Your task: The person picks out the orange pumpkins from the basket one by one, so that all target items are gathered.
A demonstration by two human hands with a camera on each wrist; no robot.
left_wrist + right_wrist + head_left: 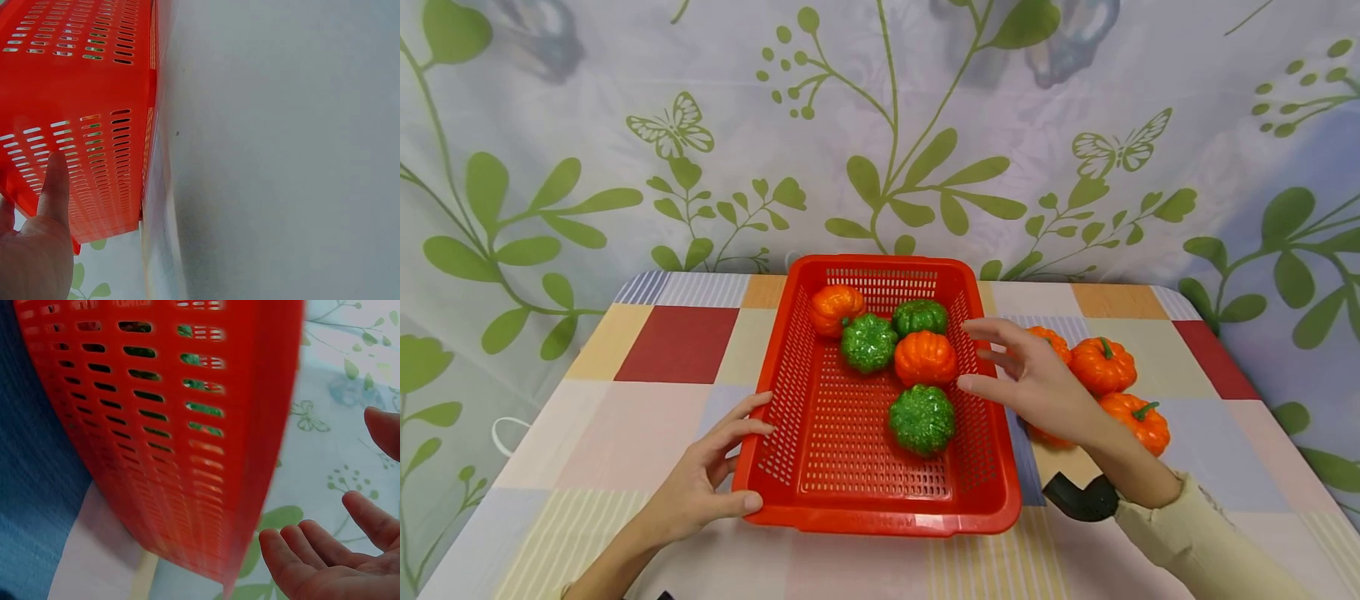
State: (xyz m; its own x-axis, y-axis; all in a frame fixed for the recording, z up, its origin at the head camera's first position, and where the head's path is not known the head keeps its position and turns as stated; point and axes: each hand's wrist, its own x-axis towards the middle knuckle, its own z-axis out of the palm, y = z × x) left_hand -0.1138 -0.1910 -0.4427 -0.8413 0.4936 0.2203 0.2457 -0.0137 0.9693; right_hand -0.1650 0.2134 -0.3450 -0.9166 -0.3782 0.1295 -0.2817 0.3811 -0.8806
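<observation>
A red plastic basket (880, 479) holds two orange pumpkins, one at the back left (837, 310) and one nearer its right side (925, 358). Three green pumpkins lie with them: a left one (869, 342), a back one (920, 318) and a front one (922, 419). My left hand (700, 479) rests at the basket's left side, fingertips at the rim and thumb by the near corner; in the left wrist view a straight finger (55, 187) lies against the slotted wall. Over the right rim hovers my right hand (1037, 379), fingers spread and holding nothing.
Several orange pumpkins (1103, 365) sit on the checked tablecloth (677, 343) right of the basket, partly hidden by my right hand and forearm. A leaf-patterned curtain (880, 133) hangs behind the table's far edge.
</observation>
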